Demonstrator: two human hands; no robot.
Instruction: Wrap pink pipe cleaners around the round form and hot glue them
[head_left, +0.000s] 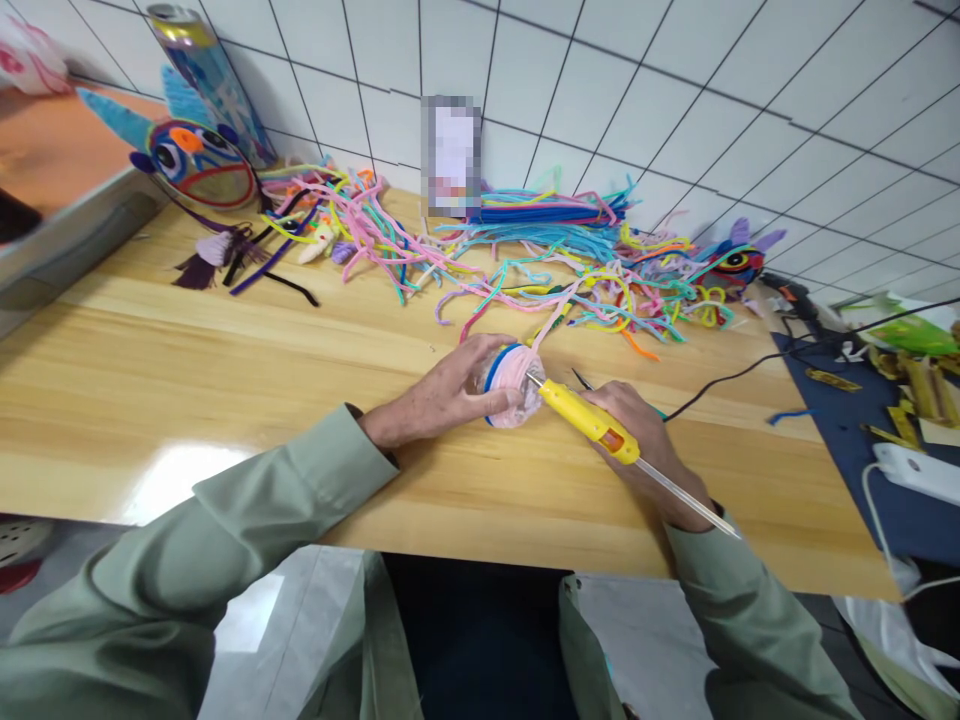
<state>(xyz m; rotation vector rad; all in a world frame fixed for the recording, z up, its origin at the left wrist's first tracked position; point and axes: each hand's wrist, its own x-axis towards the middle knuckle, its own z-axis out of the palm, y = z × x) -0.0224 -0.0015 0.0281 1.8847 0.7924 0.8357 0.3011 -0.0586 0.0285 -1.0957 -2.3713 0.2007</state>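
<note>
My left hand (469, 390) is closed round a small clear plastic bottle piece (517, 385) partly wrapped in pink pipe cleaner, with a blue band near its left side. A pink strand (553, 315) trails up from it. In my right hand (626, 430) is a yellow hot glue gun (589, 415), its metal nozzle touching or very close to the pink wrapping. A clear glue stick (686, 498) sticks out of the gun's back end. Beside my right fingers shows a thin dark pointed tip (580, 379); what it belongs to is hidden.
Loose colourful pipe cleaners (390, 230) and a blue bundle (551, 214) lie along the tiled wall. A decorated face figure (199, 165) and a tall can (214, 80) stand at left. A phone (454, 155) leans upright. A black cord (720, 380) and white power strip (919, 470) are at right.
</note>
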